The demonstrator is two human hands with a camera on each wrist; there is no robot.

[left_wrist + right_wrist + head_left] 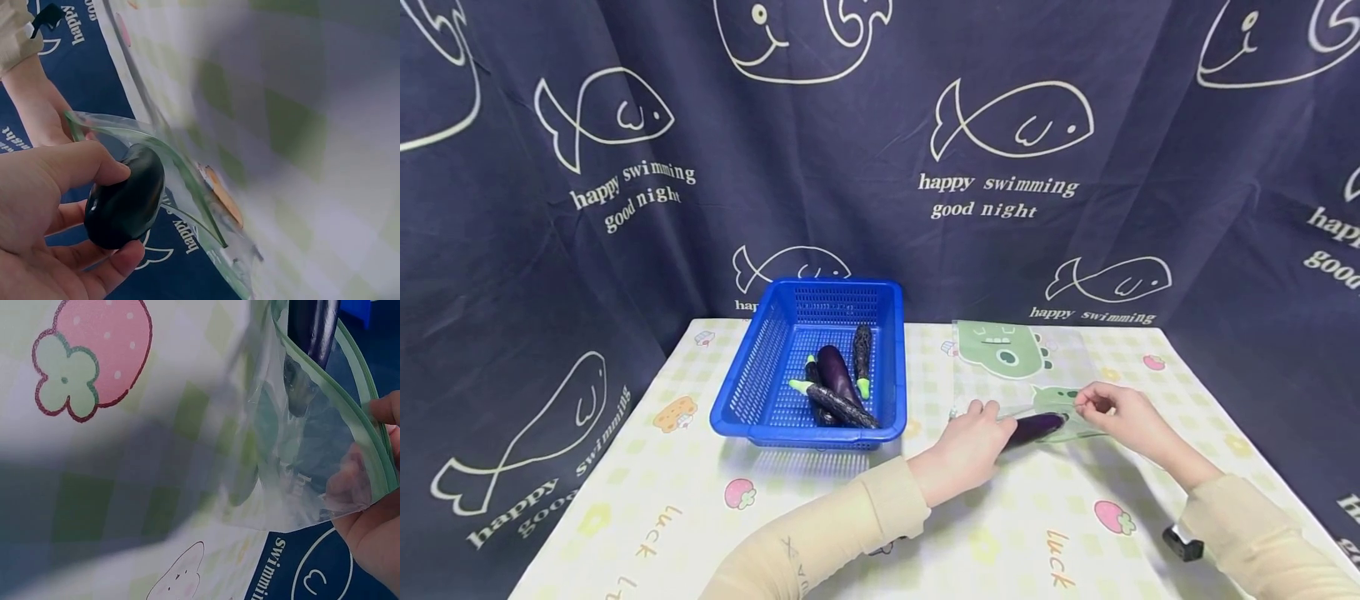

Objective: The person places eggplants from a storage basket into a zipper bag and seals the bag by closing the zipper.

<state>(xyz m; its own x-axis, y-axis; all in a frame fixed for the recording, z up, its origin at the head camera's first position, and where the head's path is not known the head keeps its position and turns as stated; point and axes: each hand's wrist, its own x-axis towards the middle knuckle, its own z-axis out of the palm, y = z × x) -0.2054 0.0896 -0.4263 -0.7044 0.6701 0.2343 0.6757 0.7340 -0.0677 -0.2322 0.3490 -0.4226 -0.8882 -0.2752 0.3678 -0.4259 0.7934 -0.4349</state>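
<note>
My left hand (967, 446) grips a glossy dark purple eggplant (1036, 427) by one end, thumb on top and fingers beneath in the left wrist view. The eggplant's narrower tip reaches into the mouth of a clear zip bag (1000, 354) with green cartoon prints. My right hand (1123, 417) pinches the bag's edge between thumb and fingers. In the right wrist view the green zip strip (340, 394) bows apart, and the eggplant's tip (300, 394) shows behind the clear plastic.
Left of the bag stands a blue perforated basket (741, 379). Inside lie another purple eggplant (837, 371) and several dark, bumpy, long vegetables with bright green ends, one of them a crosswise vegetable (842, 407). A checked cloth (820, 517) covers the table; a dark printed curtain (850, 167) hangs behind.
</note>
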